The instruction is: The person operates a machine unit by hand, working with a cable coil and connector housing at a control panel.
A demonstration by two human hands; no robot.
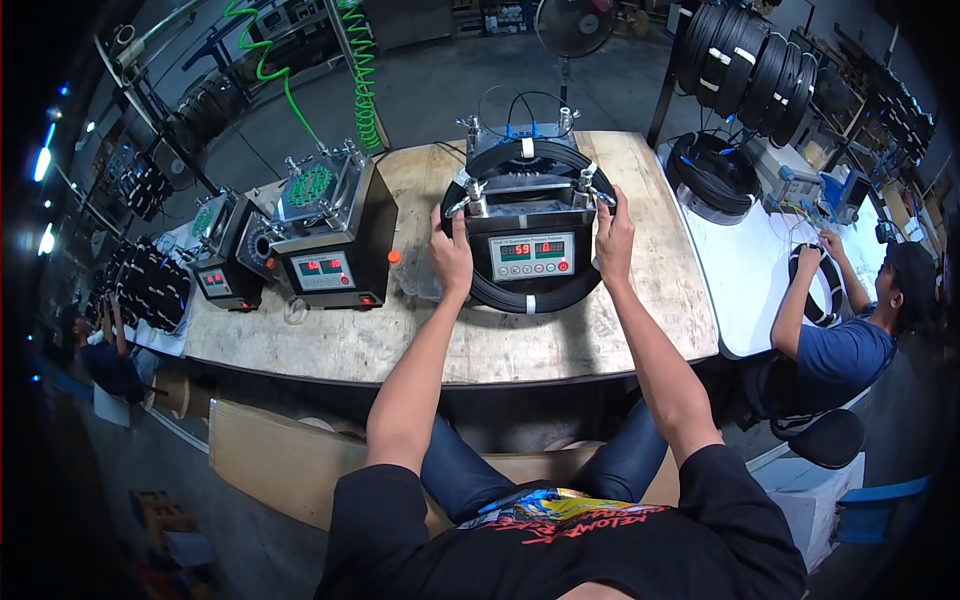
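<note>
The left grip (453,252) and right grip (615,242), curled around opposite sides of a round black cable coil (565,297), hold it before the boxy black metal machine (528,228), apparently to balance it.

On 1 wooden desk (655,250), we are counting 3 boxy machines (325,272), with 2 red readouts (516,251) on the rightmost. In front of it, we are seeing 1 black cable coil (505,298). We are also tallying 2 orange caps (394,257), 2 green hoses (365,90), 1 standing fan (575,22) and 2 co-workers (845,345).
</note>
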